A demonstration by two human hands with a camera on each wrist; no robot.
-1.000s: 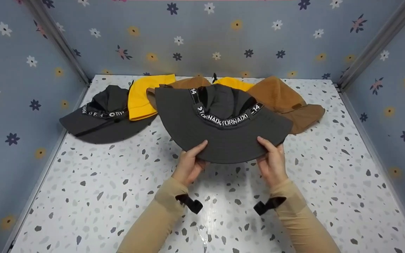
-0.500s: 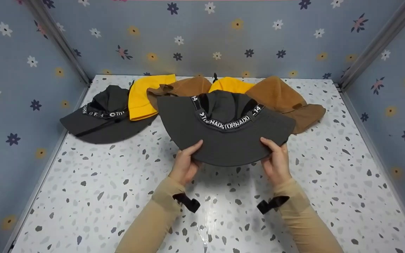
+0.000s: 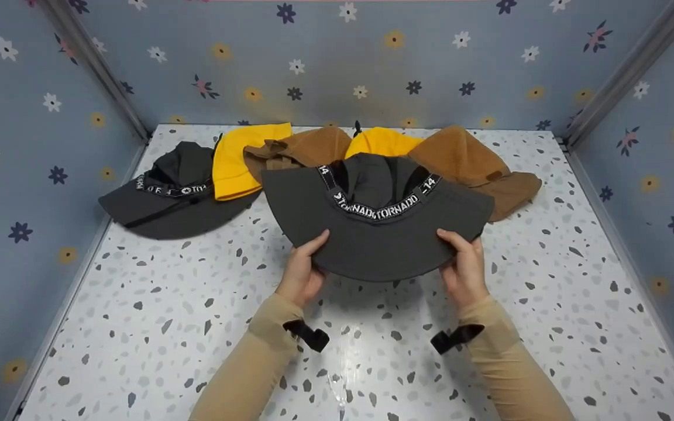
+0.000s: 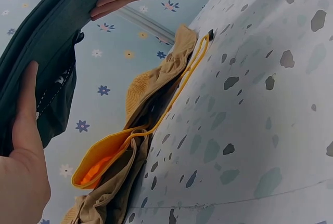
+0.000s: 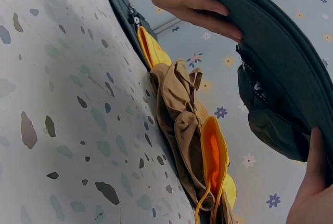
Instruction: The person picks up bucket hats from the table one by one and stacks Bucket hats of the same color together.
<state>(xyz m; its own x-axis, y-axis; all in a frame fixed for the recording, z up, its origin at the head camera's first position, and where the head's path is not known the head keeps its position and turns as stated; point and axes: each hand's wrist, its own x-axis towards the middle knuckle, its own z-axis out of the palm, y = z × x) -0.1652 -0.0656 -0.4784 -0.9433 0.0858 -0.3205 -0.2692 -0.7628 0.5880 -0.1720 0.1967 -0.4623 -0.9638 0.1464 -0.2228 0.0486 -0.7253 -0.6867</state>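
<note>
A dark grey bucket hat with a wide brim is held above the table, its inside band lettered "TORNADO" facing me. My left hand pinches the brim's near edge on the left, thumb on top and fingers beneath. On the right my right hand grips the same brim in the same way. In the left wrist view the hat is seen edge-on, lifted off the table. The right wrist view shows the hat's crown hanging beyond the brim, with fingers under it.
Behind the held hat lie another dark grey hat, a yellow hat, a brown hat, a second yellow hat and a brown cap. A speckled white table is bounded by flowered walls.
Both hands have drawn the dark grey hat slightly down and toward me. The hands have moved a little farther apart along the brim, and more of the hats behind now shows.
</note>
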